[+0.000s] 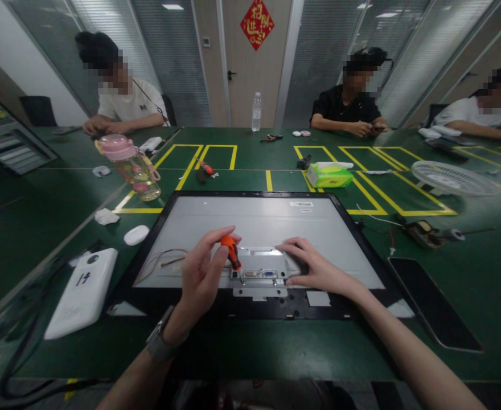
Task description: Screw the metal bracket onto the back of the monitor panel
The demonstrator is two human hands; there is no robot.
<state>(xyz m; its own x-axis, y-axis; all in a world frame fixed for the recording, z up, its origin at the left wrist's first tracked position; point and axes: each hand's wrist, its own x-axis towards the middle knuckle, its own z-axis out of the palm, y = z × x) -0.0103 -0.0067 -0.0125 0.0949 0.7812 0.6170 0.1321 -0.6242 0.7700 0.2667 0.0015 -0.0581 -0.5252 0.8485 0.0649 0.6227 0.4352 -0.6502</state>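
Note:
A flat monitor panel [216,219] with a black frame lies on the green table, its grey metal back facing up. Near its front edge sits a metal bracket [257,263] carrying a blue video port [270,274] and a pale one beside it. My left hand [203,270], with a watch on the wrist, is closed around an orange and black screwdriver [230,250]. The screwdriver tilts down to the left end of the port row; its tip is too small to make out. With fingers apart, my right hand [312,266] touches the bracket's right side.
Left of the panel are a white device marked 14 [83,293], a white oval case [136,235] and a pink-lidded bottle [133,171]. On the right lie a black phone [434,302] and a tool with wires [425,233]. A tissue pack [329,175] stands behind; several people sit opposite.

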